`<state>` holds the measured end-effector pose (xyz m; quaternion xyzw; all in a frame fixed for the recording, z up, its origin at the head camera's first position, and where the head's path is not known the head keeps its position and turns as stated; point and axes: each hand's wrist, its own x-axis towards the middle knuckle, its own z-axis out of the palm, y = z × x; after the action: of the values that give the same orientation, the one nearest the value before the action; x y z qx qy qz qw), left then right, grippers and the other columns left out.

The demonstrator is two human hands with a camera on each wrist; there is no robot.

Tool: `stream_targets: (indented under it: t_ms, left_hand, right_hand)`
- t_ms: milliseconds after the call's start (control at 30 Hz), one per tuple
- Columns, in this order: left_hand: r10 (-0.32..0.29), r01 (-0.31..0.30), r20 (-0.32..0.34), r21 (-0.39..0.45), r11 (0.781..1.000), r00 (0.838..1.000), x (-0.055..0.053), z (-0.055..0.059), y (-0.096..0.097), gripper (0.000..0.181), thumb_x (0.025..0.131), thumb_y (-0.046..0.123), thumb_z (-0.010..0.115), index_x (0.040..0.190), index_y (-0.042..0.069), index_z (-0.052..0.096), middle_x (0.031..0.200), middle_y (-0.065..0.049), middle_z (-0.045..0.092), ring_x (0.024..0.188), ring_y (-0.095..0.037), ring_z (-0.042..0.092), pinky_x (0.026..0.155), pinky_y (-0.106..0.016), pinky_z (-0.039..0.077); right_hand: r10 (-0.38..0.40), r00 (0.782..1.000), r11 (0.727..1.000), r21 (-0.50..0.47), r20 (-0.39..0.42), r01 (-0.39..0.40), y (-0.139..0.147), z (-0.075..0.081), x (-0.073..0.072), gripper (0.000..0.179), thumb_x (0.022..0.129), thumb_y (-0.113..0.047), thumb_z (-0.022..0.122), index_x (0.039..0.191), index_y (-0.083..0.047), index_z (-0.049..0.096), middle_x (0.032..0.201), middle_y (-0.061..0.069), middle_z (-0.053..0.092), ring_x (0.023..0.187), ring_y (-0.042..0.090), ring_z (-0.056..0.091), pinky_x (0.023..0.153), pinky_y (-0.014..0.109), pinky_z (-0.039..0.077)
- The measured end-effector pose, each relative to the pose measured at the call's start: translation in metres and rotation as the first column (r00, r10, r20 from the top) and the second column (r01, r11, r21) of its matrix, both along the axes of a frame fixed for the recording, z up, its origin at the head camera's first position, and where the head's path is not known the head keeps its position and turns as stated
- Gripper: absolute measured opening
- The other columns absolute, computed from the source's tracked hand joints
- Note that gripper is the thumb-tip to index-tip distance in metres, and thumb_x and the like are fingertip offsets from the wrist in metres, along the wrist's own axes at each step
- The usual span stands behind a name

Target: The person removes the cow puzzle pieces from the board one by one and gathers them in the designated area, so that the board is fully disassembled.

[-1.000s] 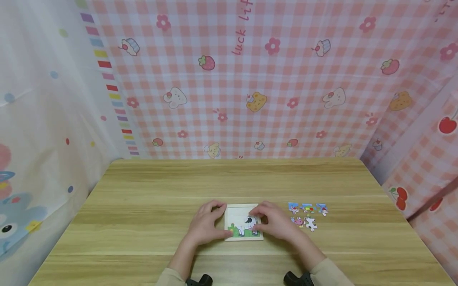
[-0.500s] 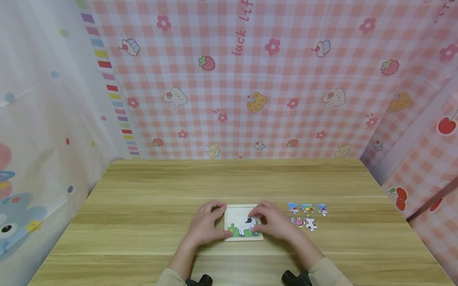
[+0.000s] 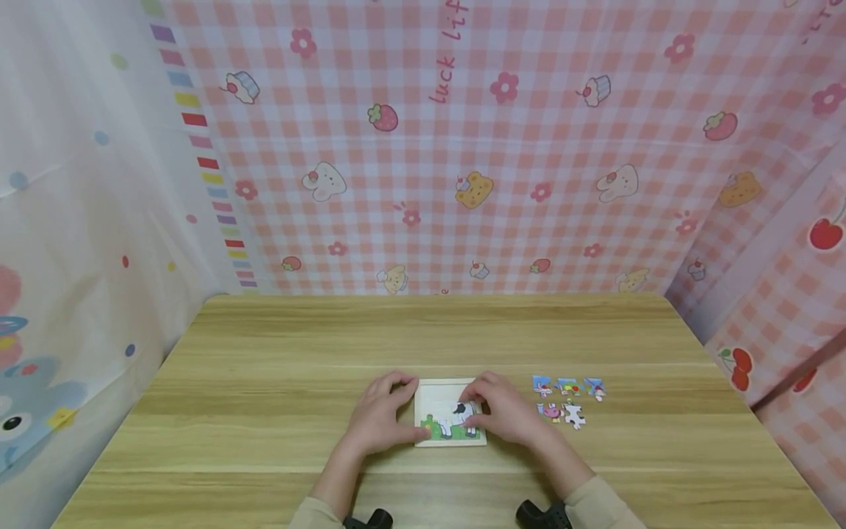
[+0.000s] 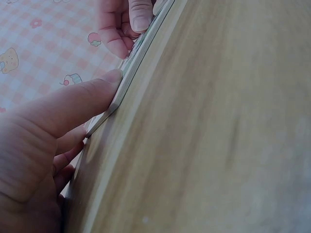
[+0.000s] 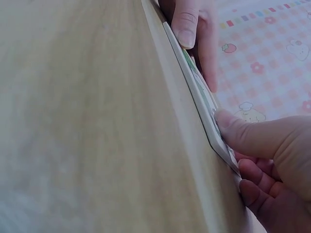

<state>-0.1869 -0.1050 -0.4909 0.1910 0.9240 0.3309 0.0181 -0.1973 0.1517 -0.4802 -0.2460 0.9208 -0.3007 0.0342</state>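
Right sleeve [image 3: 604, 505] and its black wrist device [image 3: 543, 516] are sitting slightly further inward than in the earlier head frames; the hands and tray are holding their places. The tabletop [image 3: 297, 382] is running flat and broad, showing long, light wood-grain bands. Behind it a pink checked cloth [image 3: 423, 147] is hanging, bearing flowers, strawberries and bears; a white spotted cloth [image 3: 73, 162] is draping in folds at left, and a cherry-print cloth [image 3: 786, 316] is closing the right side.

The square tray [image 3: 451, 443] is lying on the table near its front edge, between the hands; its low, straight-edged rim is looking like pale wood. Inside, a green piece [image 3: 432, 427] is filling the near left, and a cow piece [image 3: 467, 410] is showing white with black at right.

The left hand [image 3: 379, 419] is gripping the tray's left side, thumb on the near corner, other fingers along the edge. The right hand [image 3: 512, 411] is curving thumb and forefinger about the cow piece (contact pressure: cannot tell). Beyond this hand, five loose pieces [image 3: 541, 385] are lying in two rows, flat, knobbed and brightly printed, one mostly white.
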Motion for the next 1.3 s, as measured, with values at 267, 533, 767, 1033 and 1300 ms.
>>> stream_targets:
  t_ms: [267, 533, 767, 1033, 1300]
  left_hand:
    - [-0.002, 0.002, 0.0, 0.002, 1.0, 1.0, -0.0001, 0.0, 0.0, 0.091, 0.072, 0.049, 0.084, 0.144, 0.004, 0.051, 0.144, -0.008, 0.045, 0.136, -0.032, 0.034, 0.111, -0.054, 0.027]
    - [-0.006, 0.006, -0.005, -0.011, 1.0, 1.0, -0.0006, -0.0008, 0.0, 0.09, 0.073, 0.049, 0.084, 0.144, 0.005, 0.051, 0.144, -0.007, 0.046, 0.136, -0.031, 0.035, 0.112, -0.054, 0.027]
    - [-0.007, 0.006, -0.015, -0.016, 1.0, 1.0, -0.0006, -0.002, -0.0001, 0.09, 0.072, 0.049, 0.083, 0.144, 0.005, 0.051, 0.144, -0.008, 0.046, 0.135, -0.031, 0.035, 0.111, -0.054, 0.027]
    - [-0.001, 0.001, -0.016, -0.019, 1.0, 1.0, -0.0002, -0.002, 0.0002, 0.091, 0.072, 0.049, 0.084, 0.144, 0.005, 0.051, 0.144, -0.008, 0.046, 0.136, -0.031, 0.035, 0.112, -0.054, 0.026]
    - [0.003, -0.003, -0.011, -0.014, 1.0, 1.0, 0.0006, -0.0003, 0.0007, 0.09, 0.072, 0.048, 0.084, 0.144, 0.005, 0.051, 0.144, -0.008, 0.046, 0.135, -0.031, 0.035, 0.111, -0.054, 0.027]
  right_hand:
    - [-0.004, 1.0, 1.0, -0.031, -0.02, 0.003, -0.0011, 0.0003, 0.0019, 0.024, 0.081, -0.02, 0.082, 0.099, -0.018, 0.066, 0.095, -0.007, 0.053, 0.088, 0.014, 0.047, 0.079, 0.034, 0.044]
    - [0.01, 0.999, 0.998, -0.056, -0.053, -0.013, 0.0003, -0.0014, 0.0037, 0.026, 0.082, -0.018, 0.082, 0.099, -0.019, 0.064, 0.094, -0.009, 0.054, 0.087, 0.013, 0.048, 0.079, 0.034, 0.044]
    - [0.03, 0.999, 0.994, -0.107, -0.041, -0.035, 0.0031, -0.0031, 0.0042, 0.027, 0.082, -0.014, 0.081, 0.1, -0.018, 0.062, 0.088, -0.008, 0.052, 0.08, 0.011, 0.049, 0.07, 0.027, 0.046]
    - [0.044, 0.999, 0.987, -0.157, -0.016, -0.046, 0.0054, -0.0034, 0.0048, 0.025, 0.084, -0.008, 0.079, 0.103, -0.016, 0.064, 0.089, -0.006, 0.053, 0.076, 0.011, 0.051, 0.066, 0.025, 0.048]
    - [0.051, 0.998, 0.981, -0.187, -0.033, -0.057, 0.0076, -0.0047, 0.0044, 0.025, 0.084, -0.002, 0.076, 0.102, -0.016, 0.066, 0.089, -0.006, 0.056, 0.078, 0.008, 0.052, 0.067, 0.025, 0.049]
